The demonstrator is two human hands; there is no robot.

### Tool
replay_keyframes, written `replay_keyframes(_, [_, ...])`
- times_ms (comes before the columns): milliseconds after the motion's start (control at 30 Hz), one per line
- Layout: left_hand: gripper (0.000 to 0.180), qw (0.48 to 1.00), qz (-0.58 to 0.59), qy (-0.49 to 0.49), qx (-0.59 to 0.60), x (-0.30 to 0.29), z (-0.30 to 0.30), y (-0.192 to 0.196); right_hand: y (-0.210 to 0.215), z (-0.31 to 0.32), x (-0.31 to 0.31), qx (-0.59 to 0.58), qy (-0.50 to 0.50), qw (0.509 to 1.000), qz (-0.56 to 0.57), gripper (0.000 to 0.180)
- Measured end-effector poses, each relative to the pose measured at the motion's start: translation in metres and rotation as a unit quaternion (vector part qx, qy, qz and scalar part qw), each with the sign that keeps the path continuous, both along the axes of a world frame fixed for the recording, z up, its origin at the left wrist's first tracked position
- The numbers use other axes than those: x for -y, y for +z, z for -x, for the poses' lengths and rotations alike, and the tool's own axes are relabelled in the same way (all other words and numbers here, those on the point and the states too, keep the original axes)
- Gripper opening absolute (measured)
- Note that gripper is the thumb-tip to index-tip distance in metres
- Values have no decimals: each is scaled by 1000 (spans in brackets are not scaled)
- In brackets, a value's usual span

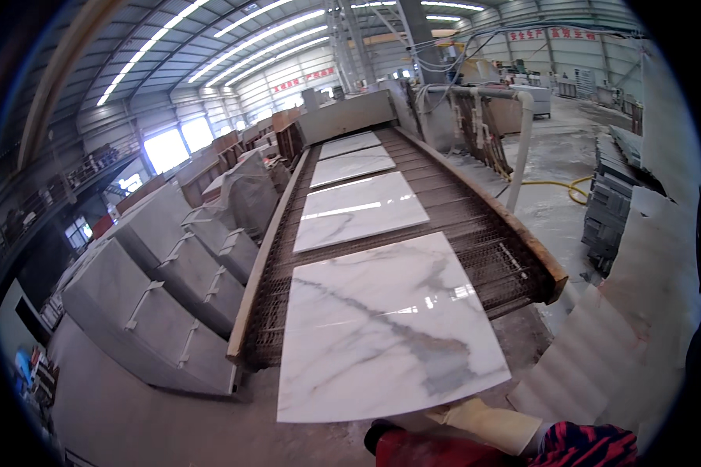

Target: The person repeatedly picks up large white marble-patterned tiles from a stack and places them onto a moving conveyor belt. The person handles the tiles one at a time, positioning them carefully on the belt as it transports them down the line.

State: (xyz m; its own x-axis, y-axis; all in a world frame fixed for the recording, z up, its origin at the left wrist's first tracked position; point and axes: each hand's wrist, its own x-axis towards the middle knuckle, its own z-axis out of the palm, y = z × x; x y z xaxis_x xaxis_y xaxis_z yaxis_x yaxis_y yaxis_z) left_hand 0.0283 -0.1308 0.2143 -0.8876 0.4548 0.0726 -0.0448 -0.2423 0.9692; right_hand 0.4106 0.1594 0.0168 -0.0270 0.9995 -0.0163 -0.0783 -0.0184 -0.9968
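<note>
A large white marble slab [382,327] with grey veins reaches toward me past the near end of a roller conveyor [498,233]. At the slab's near right edge is my right hand [475,416], in a cream rubber glove. It is closed at that edge, its fingertips partly hidden beneath the slab. A dark red and black patterned sleeve [588,445] covers that arm. My left hand is not in view. Farther along the conveyor lie another marble slab [358,210] and smaller-looking ones behind it, in a row.
Grey stone slabs [156,303] stand leaning in stacks left of the conveyor. A boxy machine housing [346,117] spans its far end. To the right are a white pipe [526,144], a yellow hose [576,187], stacked grey blocks [607,206] and pale corrugated sheets [600,342].
</note>
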Motion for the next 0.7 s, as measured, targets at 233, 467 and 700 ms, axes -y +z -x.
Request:
replay_keyframes(233, [54, 986, -2, 164, -20, 40, -25, -12, 82, 116, 2, -224, 356, 861, 285, 53])
replay_keyframes(467, [59, 975, -185, -92, 76, -24, -40, -28, 139, 245, 79, -130, 595, 793, 1, 49])
replay_keyframes(700, [45, 864, -300, -226, 335, -71, -76, -78, 82, 260, 97, -140, 559, 801, 163, 42])
